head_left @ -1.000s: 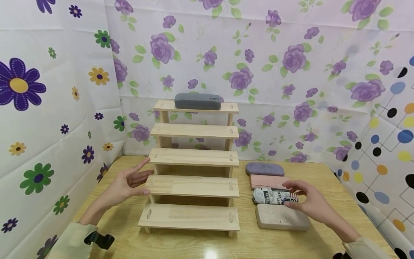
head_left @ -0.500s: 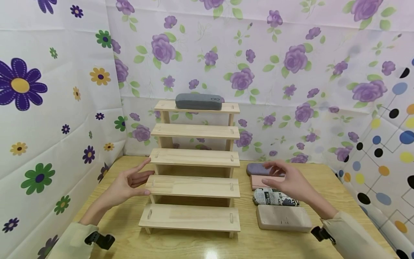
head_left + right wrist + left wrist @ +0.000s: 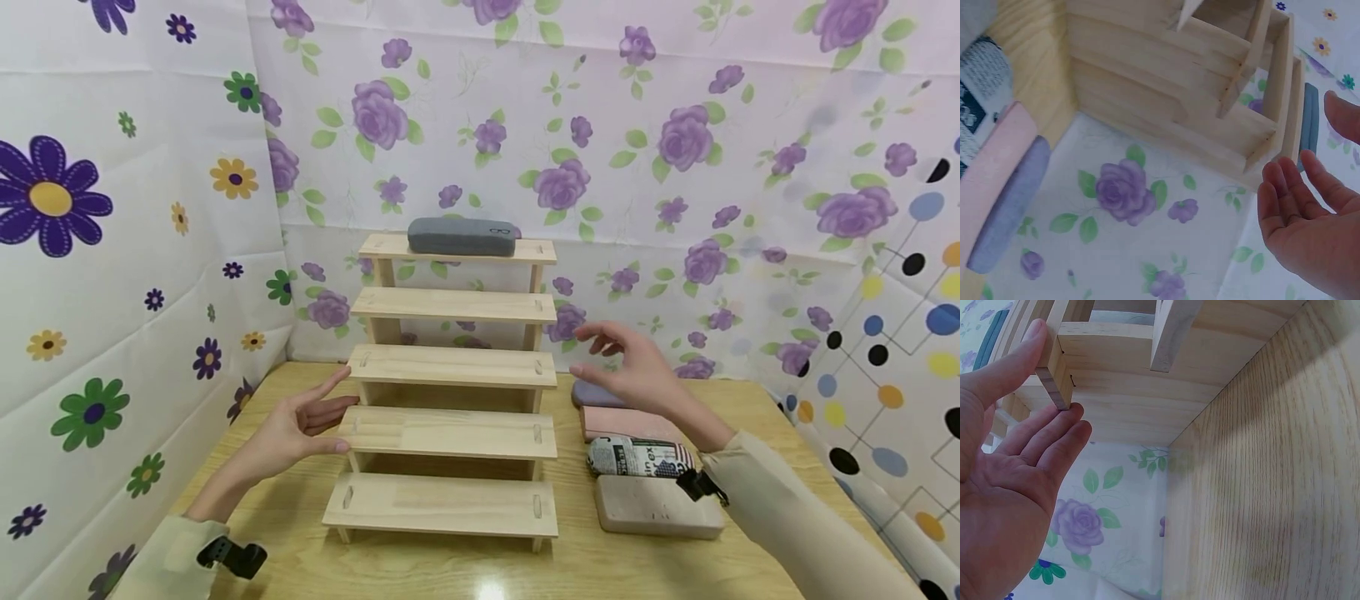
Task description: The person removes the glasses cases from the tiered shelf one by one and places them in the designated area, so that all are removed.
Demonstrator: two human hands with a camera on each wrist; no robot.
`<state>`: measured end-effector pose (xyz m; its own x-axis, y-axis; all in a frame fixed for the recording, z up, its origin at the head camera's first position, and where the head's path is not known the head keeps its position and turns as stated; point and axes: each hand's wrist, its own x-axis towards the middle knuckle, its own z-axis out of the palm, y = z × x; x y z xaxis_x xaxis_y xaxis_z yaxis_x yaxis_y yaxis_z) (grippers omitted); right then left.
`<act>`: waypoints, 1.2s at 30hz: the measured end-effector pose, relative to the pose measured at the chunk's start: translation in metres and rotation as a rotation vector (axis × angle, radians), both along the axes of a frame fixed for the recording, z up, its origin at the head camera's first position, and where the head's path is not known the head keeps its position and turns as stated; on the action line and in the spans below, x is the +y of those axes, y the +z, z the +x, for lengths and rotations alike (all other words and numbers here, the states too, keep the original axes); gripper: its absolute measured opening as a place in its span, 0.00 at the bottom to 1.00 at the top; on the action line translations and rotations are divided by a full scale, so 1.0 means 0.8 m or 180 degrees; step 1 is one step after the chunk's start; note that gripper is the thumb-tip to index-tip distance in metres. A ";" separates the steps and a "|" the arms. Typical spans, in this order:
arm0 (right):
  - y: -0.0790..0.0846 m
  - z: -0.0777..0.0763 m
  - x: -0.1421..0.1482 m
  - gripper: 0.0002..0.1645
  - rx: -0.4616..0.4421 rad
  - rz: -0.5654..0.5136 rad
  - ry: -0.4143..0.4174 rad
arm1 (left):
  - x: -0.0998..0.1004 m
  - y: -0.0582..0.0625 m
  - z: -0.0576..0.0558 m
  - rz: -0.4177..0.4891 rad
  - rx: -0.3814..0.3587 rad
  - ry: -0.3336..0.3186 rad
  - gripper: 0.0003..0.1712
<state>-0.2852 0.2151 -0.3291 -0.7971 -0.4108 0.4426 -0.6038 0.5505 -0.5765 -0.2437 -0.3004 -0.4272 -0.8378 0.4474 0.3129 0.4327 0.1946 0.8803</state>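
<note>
A stepped wooden rack (image 3: 450, 367) with several shelves stands on the table. My left hand (image 3: 288, 433) holds the left end of its second-lowest shelf; in the left wrist view the thumb and fingers lie on opposite edges of the plank. On the top shelf lies a grey-blue glasses case (image 3: 461, 237), bearing a small glasses print. My right hand (image 3: 630, 371) hangs in the air right of the rack, fingers loosely bent and holding nothing. Below it are a purple glasses case (image 3: 592, 395), partly hidden, a pink case (image 3: 622, 423), a newsprint-patterned case (image 3: 637, 457) and a beige case (image 3: 652, 508).
The wooden table (image 3: 420, 571) carries the rack and the row of cases. Floral cloth (image 3: 465, 100) hangs close behind the rack. A daisy-print cloth (image 3: 150, 333) encloses the left side, and a dotted cloth (image 3: 885, 375) the right.
My right hand has risen from over the newsprint-patterned case, moving away from me and leftward toward the rack. My left hand stays at the shelf end. The cases have not moved.
</note>
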 end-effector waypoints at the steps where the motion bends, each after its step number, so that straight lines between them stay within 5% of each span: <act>1: 0.005 -0.004 -0.004 0.28 0.0001 -0.0028 0.0015 | 0.000 0.001 0.000 -0.0004 0.0007 0.0003 0.61; 11: 0.050 -0.045 -0.042 0.32 0.0139 -0.0204 -0.0033 | -0.002 0.002 -0.002 -0.0035 -0.0018 0.0032 0.61; 20: 0.091 -0.093 -0.083 0.39 0.0188 0.0029 -0.0263 | -0.004 0.002 -0.002 -0.0013 0.0015 0.0015 0.61; 36: 0.127 -0.154 -0.148 0.43 -0.0349 0.0110 -0.0238 | -0.002 0.003 0.001 -0.0049 0.0005 0.0027 0.60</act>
<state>-0.4088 0.0963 -0.2276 -0.8689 -0.3618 0.3377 -0.4946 0.6124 -0.6167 -0.2431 -0.3016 -0.4251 -0.8411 0.4452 0.3073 0.4323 0.2117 0.8765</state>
